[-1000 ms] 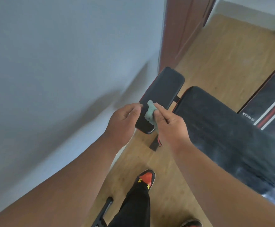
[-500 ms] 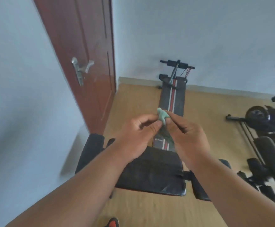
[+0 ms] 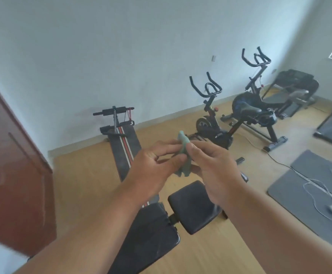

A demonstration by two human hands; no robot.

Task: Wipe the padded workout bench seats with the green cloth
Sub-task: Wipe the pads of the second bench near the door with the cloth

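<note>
The cloth (image 3: 183, 155) was held up in the air at the middle of the view, bunched and green, above the bench and not touching it. The left hand (image 3: 155, 169) pinched it from 9 o'clock with thumb and fingers, and the right hand (image 3: 212, 165) pinched it from 3 o'clock in the same way. One end of the cloth stood up over the fingers, and the other end hung down between the palms.

Below the hands, at 6 o'clock, was the small seat pad (image 3: 192, 206). The long back pad (image 3: 147, 240) lay just beside it at 7 o'clock.

A sit-up board (image 3: 124, 149) lay on the floor (image 3: 82, 175) at 10 o'clock. Two bikes (image 3: 246, 113) stood at 2 o'clock. A grey mat (image 3: 307, 196) was at 4 o'clock and a door (image 3: 13, 175) at 9 o'clock.
</note>
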